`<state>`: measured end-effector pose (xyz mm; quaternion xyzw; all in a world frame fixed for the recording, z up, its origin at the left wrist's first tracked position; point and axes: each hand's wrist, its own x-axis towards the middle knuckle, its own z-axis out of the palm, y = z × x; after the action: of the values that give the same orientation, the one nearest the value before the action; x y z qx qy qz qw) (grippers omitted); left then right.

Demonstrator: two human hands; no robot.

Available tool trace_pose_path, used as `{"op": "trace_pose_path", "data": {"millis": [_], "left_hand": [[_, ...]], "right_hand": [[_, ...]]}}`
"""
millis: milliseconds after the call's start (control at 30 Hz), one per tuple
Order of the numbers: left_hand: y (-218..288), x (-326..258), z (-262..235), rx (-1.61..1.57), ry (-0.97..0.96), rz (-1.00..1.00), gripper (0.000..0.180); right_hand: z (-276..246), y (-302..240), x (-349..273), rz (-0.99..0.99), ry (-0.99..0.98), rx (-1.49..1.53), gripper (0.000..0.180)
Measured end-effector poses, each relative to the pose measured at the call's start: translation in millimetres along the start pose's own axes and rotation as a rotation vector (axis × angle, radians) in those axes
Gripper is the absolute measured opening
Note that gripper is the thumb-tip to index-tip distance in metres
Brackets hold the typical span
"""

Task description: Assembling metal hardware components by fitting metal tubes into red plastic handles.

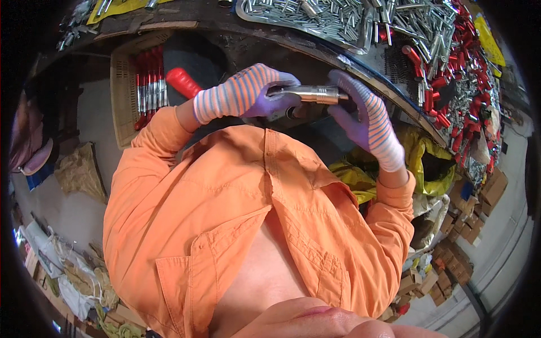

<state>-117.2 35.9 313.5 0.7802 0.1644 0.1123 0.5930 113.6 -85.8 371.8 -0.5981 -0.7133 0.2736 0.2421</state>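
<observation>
My left hand [248,93], in a striped glove with purple-coated fingers, is closed around a red-handled metal tool. The tool's red grip [183,83] sticks out to the left of that hand. Its shiny cylindrical metal end [315,94] points right. My right hand [360,112], gloved the same way, is at the tip of this cylinder, thumb and fingers apart on either side of it. Whether the right palm touches the tip is hidden. The middle of the tool is covered by the left fingers.
A yellow plastic crate [121,96] holds several red-handled tools [151,84] at left. Beyond my hands, a bench edge [394,90] carries a metal tray [360,48] of small pins and a heap of red and silver parts [439,84]. A yellow sack [431,163] stands at right.
</observation>
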Motion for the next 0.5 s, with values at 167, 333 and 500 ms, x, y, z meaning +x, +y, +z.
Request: {"op": "trace_pose_path", "data": {"millis": [167,333,500], "left_hand": [[-2.5,2.9,-7.6,-0.026,0.059,0.036,0.030],[-3.0,2.7,-8.0,0.063,0.014,0.026,0.030],[-3.1,2.2,-6.0,0.062,-0.021,0.000,0.033]], "right_hand": [[4.3,-7.0,-0.7,0.246,-0.046,0.223,0.050],[10.8,-14.0,8.4,0.474,0.009,0.461,0.055],[12.5,-5.5,7.1,0.024,0.245,0.126,0.039]]}}
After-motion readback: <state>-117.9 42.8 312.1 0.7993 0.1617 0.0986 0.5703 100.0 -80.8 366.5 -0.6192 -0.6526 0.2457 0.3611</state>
